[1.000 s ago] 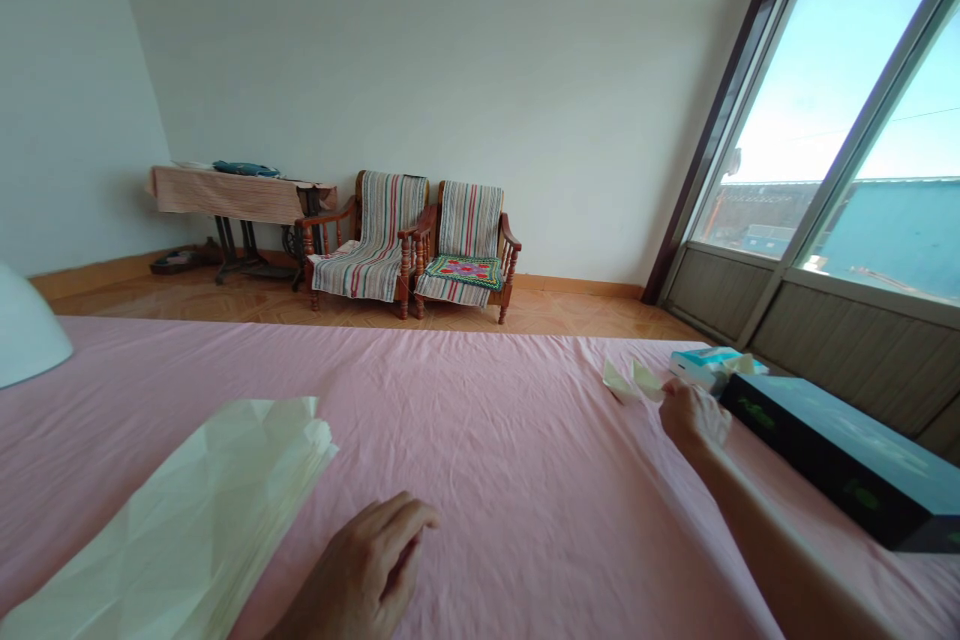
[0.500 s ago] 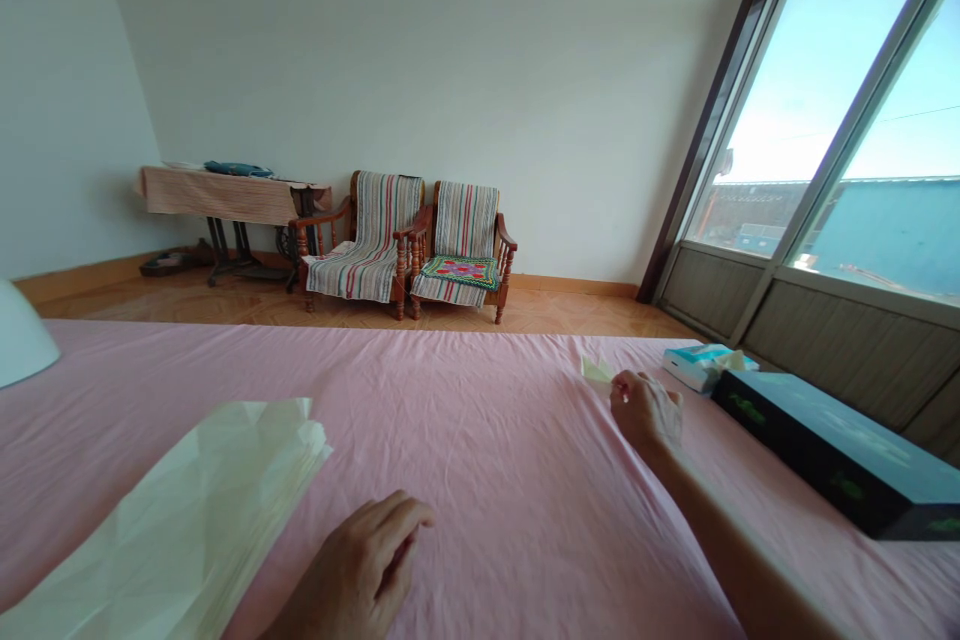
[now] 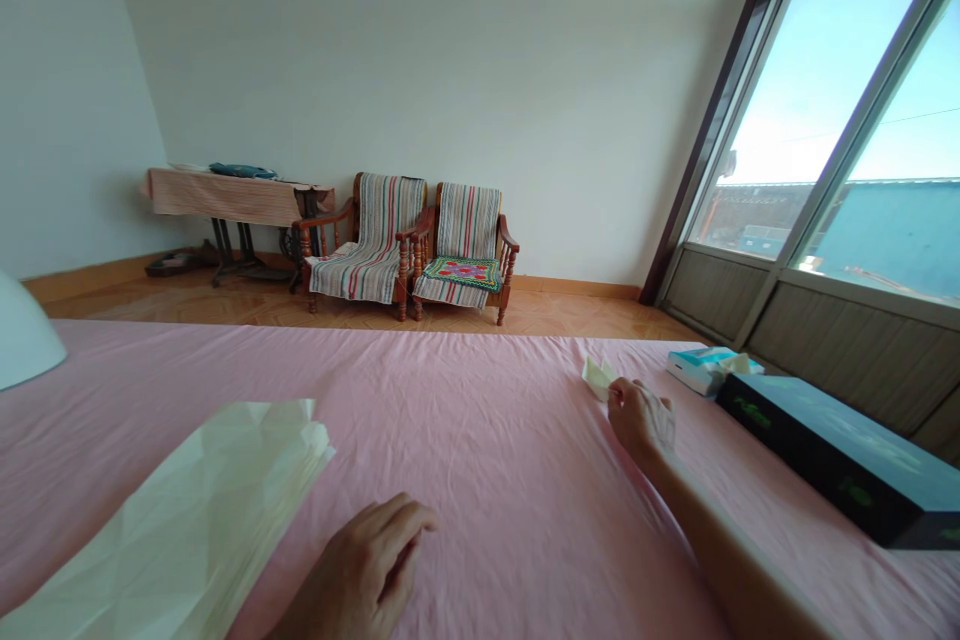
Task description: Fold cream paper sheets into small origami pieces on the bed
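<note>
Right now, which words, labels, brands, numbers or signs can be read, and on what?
None can be read.
Black box, long side: green markings, too blurred to read.
Black box, top: pale marks, too faint to read.
Blue-and-white pack: no lettering can be made out.
Paper stack and the small paper piece at the right hand: no writing visible.

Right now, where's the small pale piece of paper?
In the head view, the small pale paper is right of centre over the pink cloth, at the right hand, left of the tissue box.
</note>
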{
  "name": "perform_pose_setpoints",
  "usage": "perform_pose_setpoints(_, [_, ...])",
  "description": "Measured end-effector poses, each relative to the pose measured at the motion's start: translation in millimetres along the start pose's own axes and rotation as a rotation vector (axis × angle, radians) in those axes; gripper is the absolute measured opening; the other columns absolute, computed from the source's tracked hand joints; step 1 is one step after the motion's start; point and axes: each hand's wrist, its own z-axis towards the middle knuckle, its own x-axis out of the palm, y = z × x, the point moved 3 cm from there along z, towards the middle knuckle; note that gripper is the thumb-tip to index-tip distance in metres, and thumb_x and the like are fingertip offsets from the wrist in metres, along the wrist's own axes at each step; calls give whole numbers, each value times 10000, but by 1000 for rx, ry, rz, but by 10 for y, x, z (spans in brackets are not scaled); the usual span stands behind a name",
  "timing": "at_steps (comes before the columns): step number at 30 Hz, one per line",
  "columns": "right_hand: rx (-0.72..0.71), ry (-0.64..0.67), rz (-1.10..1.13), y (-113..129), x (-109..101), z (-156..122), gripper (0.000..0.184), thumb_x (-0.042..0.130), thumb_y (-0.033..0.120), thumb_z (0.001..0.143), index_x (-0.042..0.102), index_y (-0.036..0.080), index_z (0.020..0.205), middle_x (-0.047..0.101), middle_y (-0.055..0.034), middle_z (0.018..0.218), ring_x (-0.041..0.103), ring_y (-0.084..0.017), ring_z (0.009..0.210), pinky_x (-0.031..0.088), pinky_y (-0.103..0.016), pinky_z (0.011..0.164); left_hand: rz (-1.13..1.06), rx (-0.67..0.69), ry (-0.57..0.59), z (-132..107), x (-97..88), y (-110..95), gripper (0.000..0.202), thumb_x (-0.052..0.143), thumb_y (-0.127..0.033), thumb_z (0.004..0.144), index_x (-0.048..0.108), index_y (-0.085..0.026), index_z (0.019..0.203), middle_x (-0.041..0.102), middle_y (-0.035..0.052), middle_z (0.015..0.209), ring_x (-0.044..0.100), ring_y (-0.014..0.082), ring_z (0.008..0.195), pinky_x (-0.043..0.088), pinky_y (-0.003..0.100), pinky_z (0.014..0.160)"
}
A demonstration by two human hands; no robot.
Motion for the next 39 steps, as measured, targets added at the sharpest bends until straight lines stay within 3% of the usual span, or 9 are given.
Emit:
perform_pose_setpoints(6, [34,-59,68,-12,-39,-35,287,565,363,928,577,167,1137,616,-55,1091,620,-190,916,508,-409,815,-3,-2,-5,0,2,2,288,386,-46,841,566,-237,960,634,20,865,628,171,794,495,256,716])
perform_pose_setpoints(10, [45,-159,122,12,-196,-74,270,528,245,904,563,151,1155,666,-35,899,626,-186,838,428,-368,815,-7,-14,10,6,0,-4,294,381,-42,838,570,-228,963,638,29,881,628,174,811,499,264,738])
perform_pose_setpoints(13, [7,-225,167,125,-347,-133,264,483,229,892,574,148,1127,673,-44,847,614,-184,795,364,-290,693,-7,-22,20,0,9,4,299,374,-41,843,574,-223,970,641,36,905,628,179,838,501,281,767])
perform_pose_setpoints(15, [-55,-233,192,282,-414,-252,214,449,260,908,624,168,987,665,-45,785,591,-172,706,298,-263,588,-4,-15,20,-5,17,14,310,369,-43,849,577,-222,995,643,43,932,626,186,867,501,293,782])
perform_pose_setpoints(19, [-289,-167,247,770,-397,-822,364,453,328,912,582,192,599,587,-11,553,491,-127,505,187,-270,502,-2,7,13,-5,8,4,324,375,-42,852,586,-222,1021,644,40,945,622,185,875,497,301,797])
perform_pose_setpoints(23, [-531,-99,310,1201,-260,-1580,331,505,275,858,565,201,541,576,8,494,465,-113,453,156,-284,495,10,28,6,4,-41,-63,315,394,-44,856,596,-226,1016,639,33,948,609,186,886,488,303,811])
perform_pose_setpoints(26, [-648,-87,341,1339,-194,-1893,224,527,207,792,572,205,573,622,9,539,485,-114,461,170,-281,507,34,43,10,5,-68,-106,300,394,-30,845,592,-218,970,630,30,923,597,187,863,484,299,791])
perform_pose_setpoints(34, [-698,-126,366,1304,-166,-1920,165,513,164,783,564,195,629,634,-6,586,508,-125,506,186,-280,532,191,179,33,-61,-146,-423,226,402,-49,897,565,-193,834,607,33,853,576,195,804,475,321,768])
perform_pose_setpoints(39, [-704,-129,373,1285,-151,-1946,173,516,167,800,555,191,633,626,0,588,489,-116,504,184,-275,530,322,289,180,-213,-168,-675,208,475,-21,858,576,-203,868,616,19,875,576,208,813,461,365,832])
